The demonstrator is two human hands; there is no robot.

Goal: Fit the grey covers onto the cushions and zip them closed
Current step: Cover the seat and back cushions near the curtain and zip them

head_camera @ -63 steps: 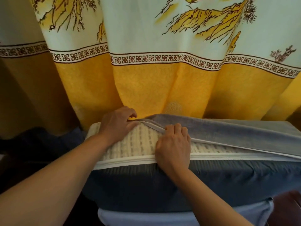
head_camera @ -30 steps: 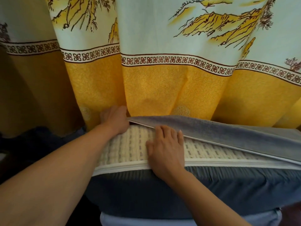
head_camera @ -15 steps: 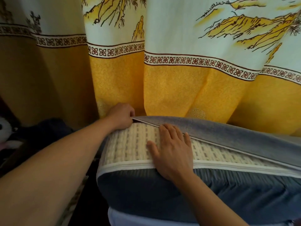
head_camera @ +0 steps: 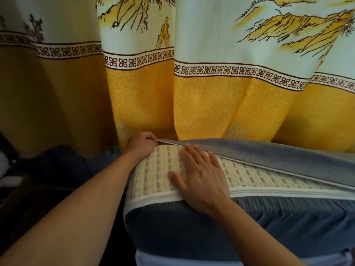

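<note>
the grey cover [head_camera: 278,156] sits half on the cushion [head_camera: 153,169] before us, zip gaping. our left hand [head_camera: 141,144] pinches its far-left corner; our right hand [head_camera: 201,177] presses flat, fingers spread. zipping remains.

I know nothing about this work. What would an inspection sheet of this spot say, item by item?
Surface: hidden under the cushion; a pale blue layer shows beneath.
Job's things: cushion with cream woven face exposed; grey cover open along the top, its white zip edge not closed.
Clutter: dark cloth at left; a white object at the left edge, too cut off to name.
Hands: left hand pinches the cover's corner; right hand lies flat on the cushion, fingers straight.
Cables: nothing seen.
Surroundings: yellow and white curtain hangs right behind.
</note>
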